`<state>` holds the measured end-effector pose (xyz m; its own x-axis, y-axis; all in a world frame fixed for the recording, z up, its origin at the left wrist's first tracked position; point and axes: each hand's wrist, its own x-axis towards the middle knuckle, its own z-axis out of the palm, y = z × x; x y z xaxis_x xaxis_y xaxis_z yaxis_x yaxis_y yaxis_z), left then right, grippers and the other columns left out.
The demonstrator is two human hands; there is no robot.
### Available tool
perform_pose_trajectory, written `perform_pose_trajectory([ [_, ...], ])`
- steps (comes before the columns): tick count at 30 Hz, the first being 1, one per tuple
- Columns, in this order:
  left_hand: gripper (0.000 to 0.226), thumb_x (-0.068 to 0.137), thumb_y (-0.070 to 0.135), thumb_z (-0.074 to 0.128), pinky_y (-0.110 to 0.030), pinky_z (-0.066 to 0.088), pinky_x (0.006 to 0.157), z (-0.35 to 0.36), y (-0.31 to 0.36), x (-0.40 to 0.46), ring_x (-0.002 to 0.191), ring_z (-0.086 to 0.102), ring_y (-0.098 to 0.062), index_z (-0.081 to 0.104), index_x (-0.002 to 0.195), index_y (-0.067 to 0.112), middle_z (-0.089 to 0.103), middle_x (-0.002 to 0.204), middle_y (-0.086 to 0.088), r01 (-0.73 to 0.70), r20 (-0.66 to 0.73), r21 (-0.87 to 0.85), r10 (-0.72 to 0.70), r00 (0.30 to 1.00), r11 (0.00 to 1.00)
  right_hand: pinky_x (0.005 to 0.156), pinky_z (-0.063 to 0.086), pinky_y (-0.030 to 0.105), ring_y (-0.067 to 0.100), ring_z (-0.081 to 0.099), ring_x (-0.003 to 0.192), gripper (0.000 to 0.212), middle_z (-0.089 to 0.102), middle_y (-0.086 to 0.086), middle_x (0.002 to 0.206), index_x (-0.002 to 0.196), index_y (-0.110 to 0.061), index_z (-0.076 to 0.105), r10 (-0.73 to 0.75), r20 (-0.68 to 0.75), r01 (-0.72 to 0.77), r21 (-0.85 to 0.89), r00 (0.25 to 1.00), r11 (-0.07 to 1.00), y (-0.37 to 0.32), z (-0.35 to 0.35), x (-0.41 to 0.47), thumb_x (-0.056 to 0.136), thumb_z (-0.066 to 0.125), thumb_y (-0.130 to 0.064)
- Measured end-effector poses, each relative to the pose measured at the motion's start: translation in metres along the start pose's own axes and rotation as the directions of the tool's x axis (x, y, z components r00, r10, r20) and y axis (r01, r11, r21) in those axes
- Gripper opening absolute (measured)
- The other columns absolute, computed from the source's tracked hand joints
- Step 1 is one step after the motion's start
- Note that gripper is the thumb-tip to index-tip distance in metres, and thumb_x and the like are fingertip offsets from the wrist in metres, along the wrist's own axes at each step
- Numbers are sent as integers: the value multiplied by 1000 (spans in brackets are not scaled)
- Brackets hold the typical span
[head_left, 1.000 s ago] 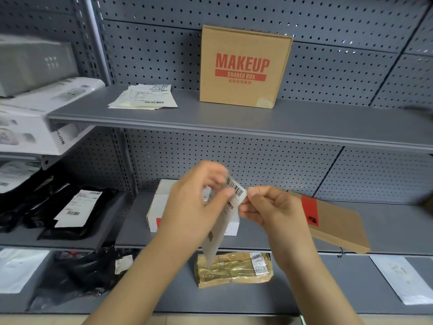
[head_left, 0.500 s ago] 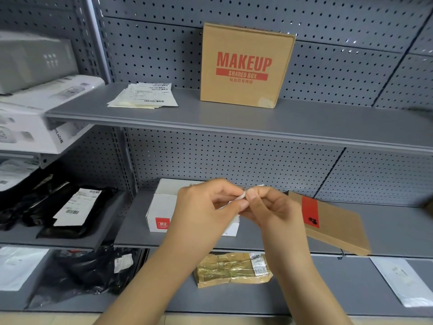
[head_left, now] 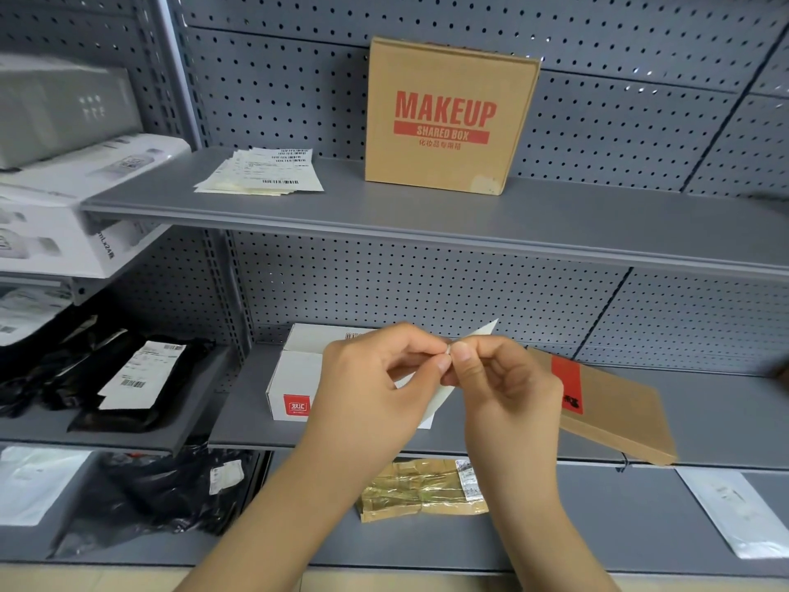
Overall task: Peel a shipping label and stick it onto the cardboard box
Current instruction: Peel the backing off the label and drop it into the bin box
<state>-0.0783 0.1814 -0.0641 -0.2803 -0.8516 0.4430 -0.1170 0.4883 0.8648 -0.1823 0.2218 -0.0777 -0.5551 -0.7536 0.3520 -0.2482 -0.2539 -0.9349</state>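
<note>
White shipping label (head_left: 431, 397), thin and floppy, pinched at one corner by left hand (head_left: 375, 390) and right hand (head_left: 508, 386). Hands sit tighter together than a second ago, and the barcode face is hidden now.

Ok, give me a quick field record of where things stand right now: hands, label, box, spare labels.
left hand: pinching the label's edge
right hand: pinching the same edge, fingertips meeting the left's
label: held in the air between both hands, not yet on a box
cardboard box: upright on the upper shelf, marked MAKEUP, untouched
label stack: on the upper shelf, left of the box
</note>
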Motion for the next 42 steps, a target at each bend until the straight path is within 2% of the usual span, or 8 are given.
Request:
perform_pose_trajectory([
  [10,12,79,2,67,-9,48,59,0,0,0,65,69,0,70,70,9,74,69,4,13,-28,-17,-14,1000,1000,64,50,37,15,63,64,13,68,-5,69,75,-22,59,-63,-17,61,-79,998,995,5,7,-3,85,54,-28],
  [16,14,85,6,61,-16,51,61,0,-7,6,61,65,-8,65,72,13,69,63,4,227,-77,-185,-244,967,956,78,53,34,8,66,71,20,68,-5,68,76,-15,56,55,13,-56,54,998,997,10,9,-1,95,48,-15],
  [20,17,92,7,51,-38,59,81,1,-14,10,90,70,-34,58,78,12,70,94,-23,388,-36,-445,-449,893,807,73,55,22,7,66,71,25,65,-1,68,75,-11,49,210,50,-216,255,976,942,9,9,5,98,40,-8],
  [24,16,95,6,46,-31,59,73,-1,-14,13,78,70,-23,52,81,11,71,85,-9,437,26,-656,-561,827,615,76,57,22,11,62,73,22,60,8,76,79,-8,47,293,72,-299,372,953,879,11,8,10,99,37,-8],
  [28,20,95,5,43,-30,59,73,-6,-20,16,76,70,-18,54,79,9,72,84,-7,452,89,-739,-594,800,499,87,53,30,16,57,80,26,57,7,79,75,-11,44,351,71,-347,417,934,840,15,5,13,99,36,-6],
  [32,29,96,6,41,-22,58,58,-12,-27,17,66,72,-11,62,76,8,76,73,-2,456,129,-806,-640,757,378,87,48,34,19,51,82,32,52,8,78,68,-15,41,371,45,-357,406,927,842,23,2,17,97,35,-3],
  [38,24,95,3,40,-26,61,64,-22,-40,20,64,72,-13,60,82,4,75,71,-5,370,83,-888,-698,711,272,79,56,23,7,61,66,33,61,-11,54,68,-12,41,376,12,-328,519,926,789,19,-4,21,98,31,-1],
  [42,23,95,1,38,-28,61,60,-31,-44,23,58,72,-14,58,82,3,74,63,-6,285,28,-929,-723,690,236,76,57,21,4,65,64,32,64,-6,62,72,-11,47,384,-20,-303,576,923,759,19,-8,25,99,32,-2],
])
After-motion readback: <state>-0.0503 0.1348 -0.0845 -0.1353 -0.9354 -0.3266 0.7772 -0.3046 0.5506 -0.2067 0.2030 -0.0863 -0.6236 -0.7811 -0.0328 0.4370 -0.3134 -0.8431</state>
